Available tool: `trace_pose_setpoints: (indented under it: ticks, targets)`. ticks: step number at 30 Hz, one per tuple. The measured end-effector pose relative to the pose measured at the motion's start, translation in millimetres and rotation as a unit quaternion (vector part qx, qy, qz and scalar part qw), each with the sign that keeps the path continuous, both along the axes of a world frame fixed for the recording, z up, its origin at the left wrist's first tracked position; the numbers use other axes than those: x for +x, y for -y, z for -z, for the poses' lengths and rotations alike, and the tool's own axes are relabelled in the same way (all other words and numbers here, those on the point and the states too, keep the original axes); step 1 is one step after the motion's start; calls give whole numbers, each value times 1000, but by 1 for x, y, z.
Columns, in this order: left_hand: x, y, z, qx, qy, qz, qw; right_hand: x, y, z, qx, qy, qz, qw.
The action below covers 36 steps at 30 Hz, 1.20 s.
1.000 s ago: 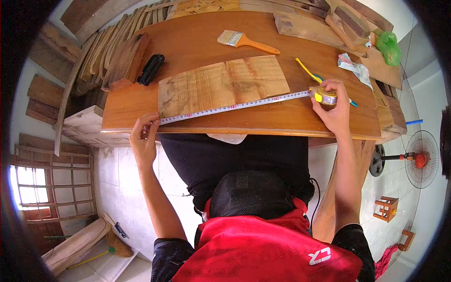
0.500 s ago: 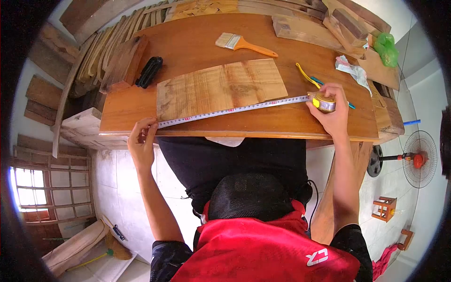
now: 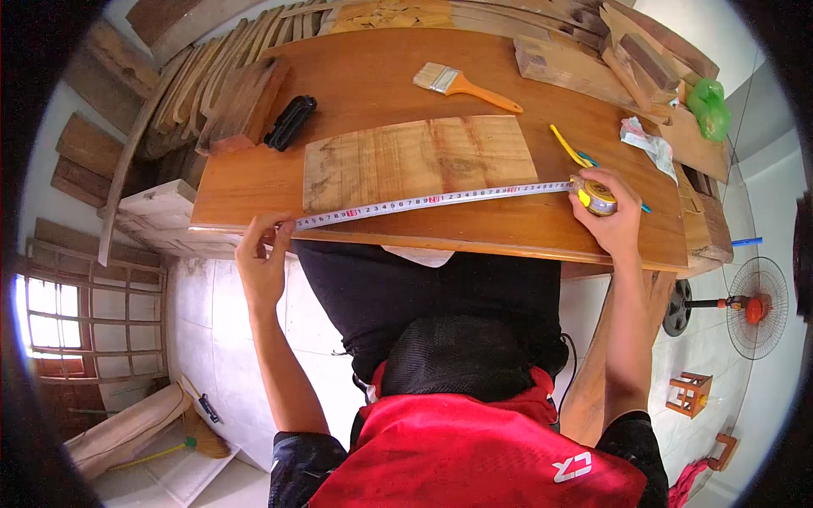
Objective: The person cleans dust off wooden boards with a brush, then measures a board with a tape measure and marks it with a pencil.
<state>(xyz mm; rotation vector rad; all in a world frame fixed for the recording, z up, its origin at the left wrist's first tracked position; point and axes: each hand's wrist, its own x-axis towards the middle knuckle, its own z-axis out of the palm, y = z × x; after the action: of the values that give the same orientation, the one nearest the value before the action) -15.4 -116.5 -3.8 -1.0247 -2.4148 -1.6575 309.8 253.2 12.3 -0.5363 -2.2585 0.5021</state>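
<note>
A wooden board (image 3: 415,161) lies flat on the brown table. The drawn-out blade of a tape measure (image 3: 440,201) runs along the board's near edge, its numbers facing up. My left hand (image 3: 265,245) pinches the blade's end at the board's near left corner. Beyond the board's right end, my right hand (image 3: 614,210) grips the case of the tape measure, fingers closed around it. Just behind that hand lie yellow-and-teal handled pliers (image 3: 572,148), partly hidden by it.
A paintbrush (image 3: 466,86) with an orange handle lies behind the board. To the left is a black object (image 3: 290,123) beside a wood block (image 3: 244,106). Stacked timber lines the back and left. Crumpled paper (image 3: 648,146) and a green bag (image 3: 710,108) are at right.
The table and everything on it appear shifted slightly right in view, with the camera turned a little. Both hands still hold the tape measure, drawn out along the board.
</note>
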Motion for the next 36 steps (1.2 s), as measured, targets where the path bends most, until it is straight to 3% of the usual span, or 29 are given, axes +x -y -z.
trace_pose_setpoints:
  ticks: [2, 8, 36]
  targets:
    - [0, -1, 0, 7, 39, 1, 999, -1, -2, 1, 1, -8, -11, 1000]
    - [-2, 5, -7, -77, -58, 35, 995, -4, -2, 4, 21, -25, -24, 999]
    - [-10, -5, 12, -53, -43, 16, 998, -2, -2, 7, 37, -52, -43, 997]
